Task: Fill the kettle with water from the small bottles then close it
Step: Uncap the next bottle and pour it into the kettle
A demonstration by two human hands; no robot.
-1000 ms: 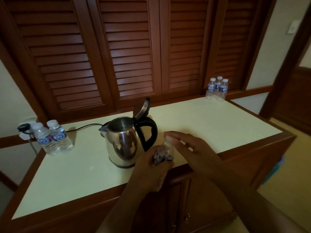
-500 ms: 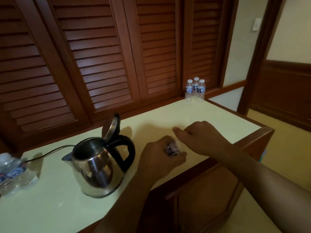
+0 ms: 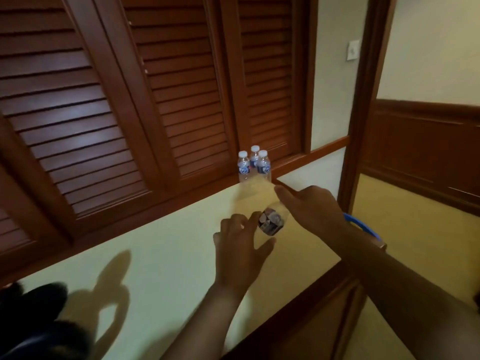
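Note:
A small clear bottle (image 3: 271, 220) with a dark label sits low over the cream countertop (image 3: 166, 268), between my two hands. My right hand (image 3: 311, 207) curls over its upper part from the right, index finger stretched toward the back. My left hand (image 3: 241, 242) is just left of it, fingers spread, fingertips at the bottle's side. Of the kettle (image 3: 33, 307), only a blurred black handle shows at the bottom-left corner; its shadow falls on the counter. Three capped small bottles (image 3: 254, 165) stand together at the counter's far right back.
Louvred wooden doors (image 3: 130, 113) rise directly behind the counter. The counter's wooden front edge (image 3: 298, 302) runs diagonally under my right forearm. A blue curved object (image 3: 362, 226) shows beyond the right end, above the floor. A doorway frame (image 3: 363, 126) stands at right.
The view swung right, sending the kettle to the lower-left corner. Both hands carried the bottle right, nearer the three bottles. My left hand's fingers loosened from a grip to spread.

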